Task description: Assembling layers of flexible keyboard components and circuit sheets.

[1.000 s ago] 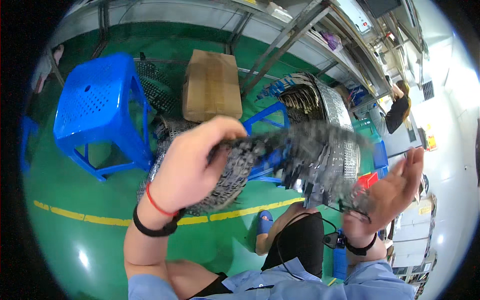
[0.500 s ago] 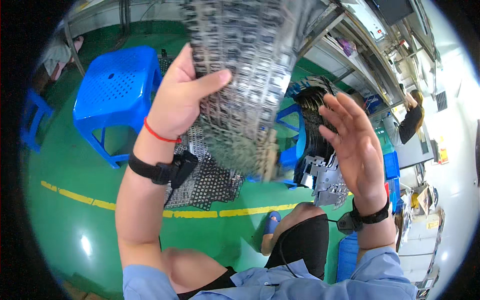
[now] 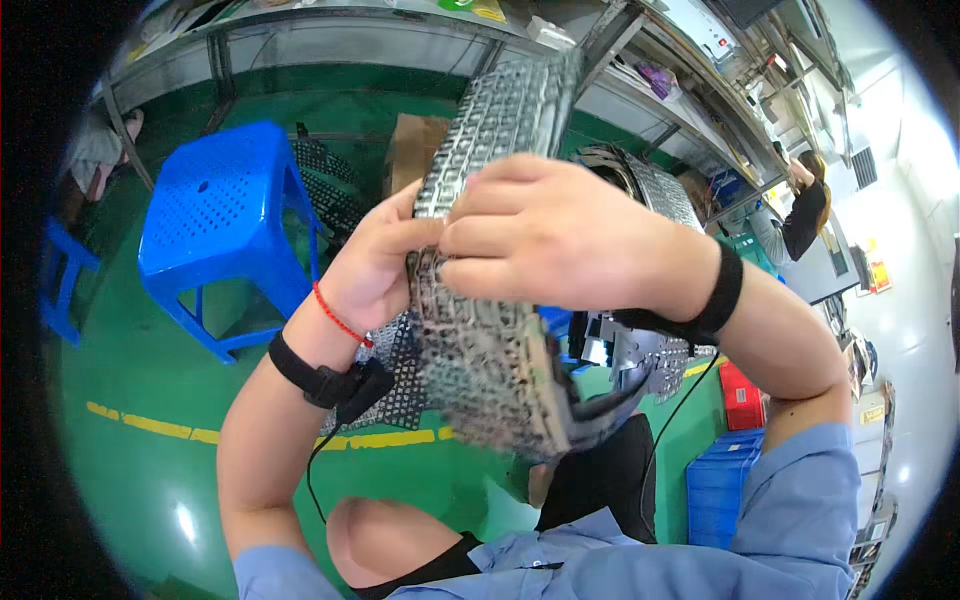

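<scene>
A tall stack of grey perforated metal sheets (image 3: pixel 490 300) stands nearly on edge in the middle of the view, raised close in front of the person and tilted so that its top leans far and its lower end comes near, above the person's lap. Held up like this, the thin stamped edges face the eyes, which seems the reason for the lift: the layers can be looked at and fingered from the side.

The left hand (image 3: pixel 375 265) grips the stack from the left, fingers curled shut round its edge and thumb pressed on the face; the wrist, with a thin red string and a black strap, is bent upward from a raised forearm. The right hand (image 3: pixel 550 240) comes across from the right and lies over the front of the stack, fingers closed against the sheets beside the left fingertips, seemingly pinching a layer, though the exact pinch is hidden. Its wrist carries a black band with a cable trailing down.

To the far left a blue plastic stool (image 3: pixel 215 225) stands on the green floor (image 3: pixel 130 360), with more perforated sheets (image 3: pixel 330 190) leaning beside it.
</scene>
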`<action>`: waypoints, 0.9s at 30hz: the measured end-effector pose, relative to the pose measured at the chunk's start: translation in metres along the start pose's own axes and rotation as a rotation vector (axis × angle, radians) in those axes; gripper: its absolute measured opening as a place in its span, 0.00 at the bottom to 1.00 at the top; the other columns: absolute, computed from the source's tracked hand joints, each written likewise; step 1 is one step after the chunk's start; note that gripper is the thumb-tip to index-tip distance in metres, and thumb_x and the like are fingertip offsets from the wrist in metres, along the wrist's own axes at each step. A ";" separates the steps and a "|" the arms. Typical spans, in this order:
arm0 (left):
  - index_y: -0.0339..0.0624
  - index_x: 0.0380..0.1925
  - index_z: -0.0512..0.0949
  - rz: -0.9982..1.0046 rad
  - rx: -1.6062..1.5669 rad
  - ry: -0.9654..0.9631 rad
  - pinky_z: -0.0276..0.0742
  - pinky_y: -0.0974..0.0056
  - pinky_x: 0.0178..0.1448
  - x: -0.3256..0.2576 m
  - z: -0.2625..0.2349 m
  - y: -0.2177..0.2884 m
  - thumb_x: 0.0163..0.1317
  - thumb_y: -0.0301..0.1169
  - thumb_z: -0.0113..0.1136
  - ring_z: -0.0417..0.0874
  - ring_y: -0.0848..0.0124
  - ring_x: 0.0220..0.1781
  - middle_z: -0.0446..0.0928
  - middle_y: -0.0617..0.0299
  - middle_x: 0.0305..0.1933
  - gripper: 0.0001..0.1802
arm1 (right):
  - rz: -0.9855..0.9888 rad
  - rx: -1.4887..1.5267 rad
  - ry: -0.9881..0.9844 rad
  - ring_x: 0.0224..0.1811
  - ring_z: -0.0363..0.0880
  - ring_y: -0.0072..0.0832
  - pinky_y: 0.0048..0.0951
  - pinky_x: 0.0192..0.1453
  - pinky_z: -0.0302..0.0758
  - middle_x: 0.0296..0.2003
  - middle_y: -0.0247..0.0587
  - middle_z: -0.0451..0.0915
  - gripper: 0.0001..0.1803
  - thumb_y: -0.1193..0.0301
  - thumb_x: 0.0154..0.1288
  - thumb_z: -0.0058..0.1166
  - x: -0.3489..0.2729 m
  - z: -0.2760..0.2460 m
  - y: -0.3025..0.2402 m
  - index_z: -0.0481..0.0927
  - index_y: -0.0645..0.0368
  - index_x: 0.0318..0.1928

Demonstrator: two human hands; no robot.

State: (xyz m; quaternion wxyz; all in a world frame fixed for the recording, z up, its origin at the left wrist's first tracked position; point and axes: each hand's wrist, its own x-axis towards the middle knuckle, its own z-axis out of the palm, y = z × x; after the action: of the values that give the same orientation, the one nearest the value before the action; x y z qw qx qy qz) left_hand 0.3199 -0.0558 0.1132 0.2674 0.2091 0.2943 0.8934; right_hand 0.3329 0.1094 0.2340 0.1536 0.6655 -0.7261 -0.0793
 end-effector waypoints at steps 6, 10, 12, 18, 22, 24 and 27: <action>0.41 0.65 0.61 -0.023 -0.241 -0.232 0.78 0.64 0.53 0.016 -0.006 -0.010 0.74 0.45 0.42 0.79 0.69 0.52 0.74 0.55 0.57 0.27 | 0.128 -0.032 -0.139 0.43 0.80 0.35 0.35 0.42 0.77 0.40 0.34 0.80 0.10 0.67 0.51 0.54 -0.027 -0.072 0.001 0.78 0.54 0.35; 0.44 0.64 0.62 -0.149 -0.008 0.026 0.76 0.66 0.48 -0.002 -0.030 -0.015 0.75 0.49 0.36 0.79 0.70 0.48 0.76 0.57 0.53 0.27 | 0.337 -0.293 -0.472 0.52 0.77 0.40 0.48 0.66 0.66 0.36 0.34 0.81 0.07 0.69 0.50 0.54 -0.065 -0.147 -0.010 0.77 0.58 0.28; 0.45 0.60 0.64 -0.204 -0.017 0.042 0.76 0.65 0.48 0.003 -0.039 -0.037 0.75 0.48 0.37 0.78 0.70 0.48 0.76 0.58 0.52 0.24 | 0.370 -0.461 -0.625 0.53 0.75 0.32 0.40 0.66 0.66 0.32 0.30 0.80 0.05 0.69 0.49 0.52 -0.090 -0.157 -0.012 0.80 0.51 0.28; 0.42 0.62 0.61 -0.665 0.053 0.164 0.76 0.50 0.56 0.008 -0.018 -0.140 0.69 0.56 0.47 0.75 0.62 0.54 0.70 0.51 0.58 0.33 | 0.272 -0.334 -0.976 0.48 0.74 0.31 0.35 0.70 0.63 0.28 0.29 0.78 0.03 0.69 0.44 0.55 -0.214 -0.088 0.023 0.81 0.48 0.18; 0.40 0.71 0.46 -0.821 -0.074 -0.038 0.67 0.42 0.65 0.004 0.005 -0.191 0.65 0.64 0.43 0.65 0.49 0.67 0.55 0.43 0.70 0.48 | 0.204 -0.231 -0.970 0.50 0.72 0.30 0.38 0.74 0.57 0.31 0.29 0.77 0.05 0.70 0.46 0.55 -0.251 0.003 0.021 0.81 0.47 0.19; 0.41 0.71 0.46 -0.815 -0.058 -0.087 0.67 0.43 0.66 0.005 0.016 -0.204 0.66 0.64 0.42 0.65 0.50 0.68 0.55 0.44 0.71 0.47 | 0.302 -0.313 -1.126 0.56 0.70 0.31 0.39 0.75 0.56 0.39 0.32 0.78 0.04 0.72 0.48 0.55 -0.240 0.011 0.018 0.82 0.51 0.27; 0.45 0.70 0.48 -0.751 -0.152 -0.118 0.68 0.44 0.65 0.007 0.029 -0.213 0.66 0.62 0.43 0.64 0.51 0.69 0.59 0.46 0.69 0.43 | 0.498 -0.384 -0.704 0.63 0.67 0.34 0.41 0.74 0.57 0.51 0.37 0.76 0.13 0.73 0.51 0.53 -0.253 -0.001 0.007 0.81 0.53 0.40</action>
State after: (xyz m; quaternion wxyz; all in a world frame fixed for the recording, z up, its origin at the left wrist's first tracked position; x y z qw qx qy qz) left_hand 0.4053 0.1058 0.0004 0.6070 0.1172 0.2673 0.7391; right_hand 0.3441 0.3604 0.2078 0.0326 0.3630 -0.8438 -0.3940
